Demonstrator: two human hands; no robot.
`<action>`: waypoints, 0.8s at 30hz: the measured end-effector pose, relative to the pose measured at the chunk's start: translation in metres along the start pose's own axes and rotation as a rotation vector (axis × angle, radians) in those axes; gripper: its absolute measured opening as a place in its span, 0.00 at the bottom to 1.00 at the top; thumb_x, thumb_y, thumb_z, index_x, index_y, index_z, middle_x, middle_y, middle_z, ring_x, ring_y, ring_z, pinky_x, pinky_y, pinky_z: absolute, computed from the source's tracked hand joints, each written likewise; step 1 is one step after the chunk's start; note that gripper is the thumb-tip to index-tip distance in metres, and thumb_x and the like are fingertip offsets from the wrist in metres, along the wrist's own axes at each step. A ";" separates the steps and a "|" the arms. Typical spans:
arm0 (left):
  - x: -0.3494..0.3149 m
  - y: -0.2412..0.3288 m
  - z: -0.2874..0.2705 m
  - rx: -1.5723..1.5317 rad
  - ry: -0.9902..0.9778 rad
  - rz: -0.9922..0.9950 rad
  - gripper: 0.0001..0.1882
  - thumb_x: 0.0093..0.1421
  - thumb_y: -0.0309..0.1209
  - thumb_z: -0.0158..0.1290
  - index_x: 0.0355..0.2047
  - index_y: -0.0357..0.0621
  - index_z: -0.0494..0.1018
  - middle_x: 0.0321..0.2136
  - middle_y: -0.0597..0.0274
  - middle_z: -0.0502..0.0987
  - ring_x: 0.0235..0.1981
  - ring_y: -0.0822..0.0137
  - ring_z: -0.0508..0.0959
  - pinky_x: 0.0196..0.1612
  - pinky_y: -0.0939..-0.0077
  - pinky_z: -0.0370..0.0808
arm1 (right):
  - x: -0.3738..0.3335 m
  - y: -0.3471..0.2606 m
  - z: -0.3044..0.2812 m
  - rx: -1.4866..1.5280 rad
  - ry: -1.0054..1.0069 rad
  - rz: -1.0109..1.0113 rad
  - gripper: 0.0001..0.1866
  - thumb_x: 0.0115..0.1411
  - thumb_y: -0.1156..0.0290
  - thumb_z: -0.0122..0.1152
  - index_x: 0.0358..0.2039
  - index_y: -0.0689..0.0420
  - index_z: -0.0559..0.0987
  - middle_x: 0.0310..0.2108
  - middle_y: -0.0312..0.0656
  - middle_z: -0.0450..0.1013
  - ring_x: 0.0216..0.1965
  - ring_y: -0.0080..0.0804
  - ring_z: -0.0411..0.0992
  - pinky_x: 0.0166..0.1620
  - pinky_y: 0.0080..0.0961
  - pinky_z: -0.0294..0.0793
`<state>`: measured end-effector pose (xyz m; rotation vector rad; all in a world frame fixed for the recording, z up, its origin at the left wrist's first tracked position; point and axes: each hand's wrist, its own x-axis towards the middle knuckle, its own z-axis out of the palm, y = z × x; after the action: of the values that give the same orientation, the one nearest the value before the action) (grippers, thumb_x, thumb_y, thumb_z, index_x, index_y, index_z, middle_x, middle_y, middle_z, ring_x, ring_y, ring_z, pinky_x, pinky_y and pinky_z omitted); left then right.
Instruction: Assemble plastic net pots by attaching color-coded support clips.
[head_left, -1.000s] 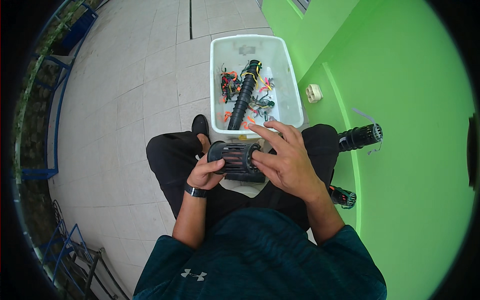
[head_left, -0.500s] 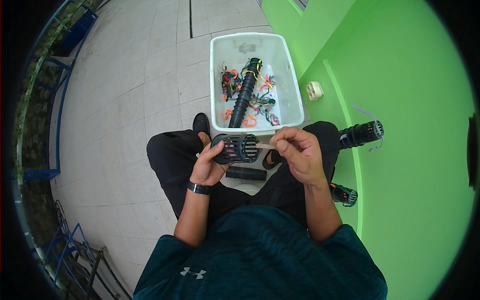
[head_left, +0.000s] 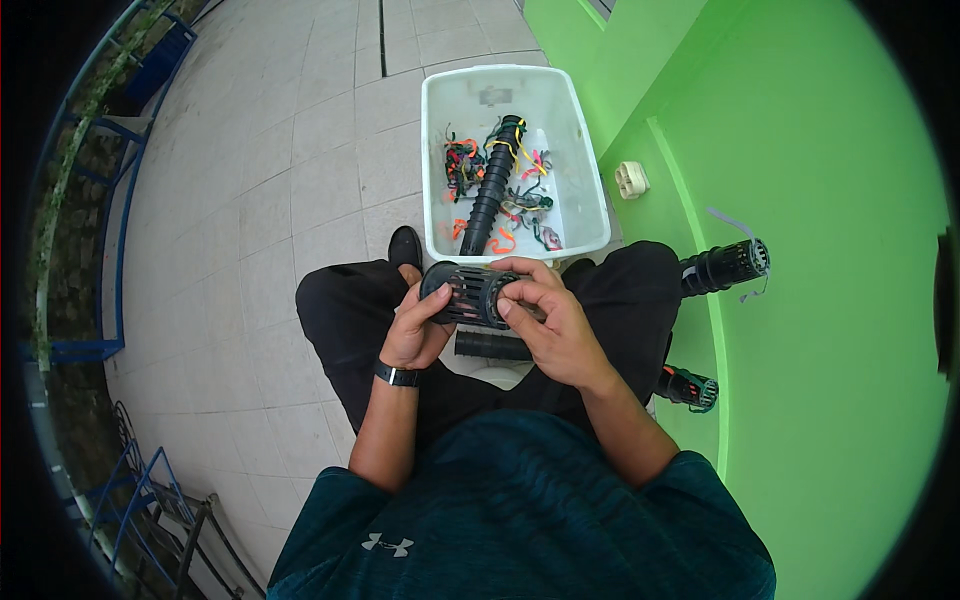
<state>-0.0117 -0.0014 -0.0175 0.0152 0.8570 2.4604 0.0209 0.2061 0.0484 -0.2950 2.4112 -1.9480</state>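
Note:
A black slotted net pot (head_left: 466, 296) lies on its side above my lap, between my hands. My left hand (head_left: 412, 335) grips it at the wider, rimmed end, thumb on top. The fingers of my right hand (head_left: 560, 335) are bent around the opposite, slotted end, thumb and fingertips pressed to it. Any strip in those right fingers is hidden now. Below the pot, a black ribbed cylinder (head_left: 490, 346) sits between my legs. Beyond my hands stands a white plastic tub (head_left: 432, 200) containing a long ribbed black stack (head_left: 488, 185) and tangled coloured strips (head_left: 463, 170).
Two more black slotted stacks, an upper one (head_left: 722, 267) and a lower one (head_left: 688, 388), are by the green wall (head_left: 820, 330) at right. A pale socket box (head_left: 631, 180) is on the wall. Blue railing (head_left: 125, 240) and a dark metal frame (head_left: 190, 530) line the left.
My right hand has moved left onto the pot's end. The pale strip stretched between the pot and my right fingers is out of sight. My left hand keeps its grip.

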 end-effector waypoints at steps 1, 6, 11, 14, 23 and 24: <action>0.000 -0.001 -0.003 -0.001 0.000 -0.001 0.18 0.66 0.33 0.51 0.53 0.38 0.67 0.48 0.57 0.77 0.50 0.65 0.77 0.56 0.65 0.72 | 0.001 0.001 0.000 0.123 -0.036 0.063 0.08 0.65 0.71 0.57 0.37 0.63 0.79 0.56 0.43 0.65 0.56 0.33 0.64 0.58 0.29 0.64; 0.000 -0.001 0.006 0.009 0.065 0.049 0.13 0.67 0.31 0.51 0.49 0.37 0.71 0.44 0.59 0.79 0.45 0.68 0.78 0.51 0.70 0.73 | 0.001 -0.001 0.004 0.216 -0.091 0.132 0.10 0.68 0.70 0.54 0.38 0.64 0.78 0.57 0.41 0.63 0.55 0.25 0.63 0.58 0.26 0.63; 0.004 -0.007 0.000 0.139 0.087 0.131 0.15 0.67 0.34 0.53 0.48 0.37 0.71 0.42 0.60 0.78 0.45 0.70 0.76 0.51 0.70 0.73 | -0.007 -0.011 0.014 0.420 -0.016 0.111 0.07 0.60 0.73 0.64 0.37 0.62 0.78 0.61 0.42 0.62 0.59 0.28 0.63 0.59 0.28 0.62; 0.010 -0.019 0.009 0.505 0.273 0.257 0.16 0.65 0.34 0.56 0.48 0.37 0.70 0.40 0.62 0.77 0.45 0.70 0.75 0.51 0.71 0.71 | -0.007 0.004 0.017 0.207 0.092 0.031 0.10 0.56 0.72 0.68 0.38 0.60 0.78 0.62 0.45 0.62 0.58 0.34 0.65 0.57 0.29 0.64; 0.003 -0.004 0.073 1.514 0.233 0.642 0.08 0.55 0.28 0.62 0.25 0.40 0.73 0.21 0.63 0.72 0.28 0.66 0.72 0.39 0.71 0.65 | -0.011 0.005 0.023 -0.565 0.325 -0.117 0.15 0.51 0.72 0.69 0.40 0.52 0.78 0.59 0.42 0.66 0.61 0.37 0.64 0.63 0.56 0.41; 0.004 -0.004 0.074 1.594 0.206 0.721 0.08 0.54 0.24 0.61 0.24 0.40 0.72 0.19 0.62 0.70 0.26 0.67 0.70 0.34 0.73 0.65 | -0.012 0.004 0.022 -0.566 0.328 -0.116 0.15 0.51 0.72 0.69 0.40 0.52 0.78 0.59 0.42 0.66 0.61 0.37 0.64 0.63 0.56 0.41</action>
<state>-0.0001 0.0458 0.0385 0.7198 2.9959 1.5427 0.0349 0.1872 0.0382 -0.1301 3.1989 -1.3899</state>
